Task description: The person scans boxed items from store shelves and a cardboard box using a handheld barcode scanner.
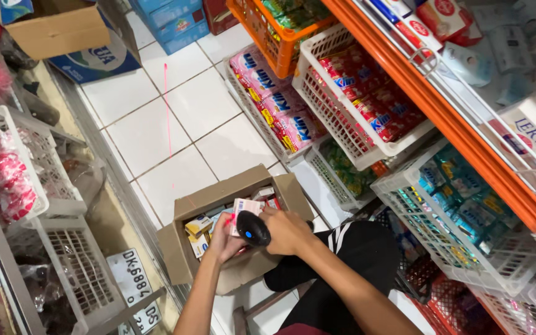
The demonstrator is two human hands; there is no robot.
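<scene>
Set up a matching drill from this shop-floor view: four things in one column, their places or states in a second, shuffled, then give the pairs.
Things:
1. black handheld scanner
2. small white and red packet
3. open cardboard box
4. orange basket

Places or states:
A. on the tiled floor, full of small packets
B. gripped in the right hand
C. at the top of the view, holding green packs
D. held up by the left hand

Pairs: 1-B, 2-D, 3-A, 4-C

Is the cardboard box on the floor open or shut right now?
Open. The cardboard box has its flaps spread outward, and small packets show inside. The left hand reaches into it.
</scene>
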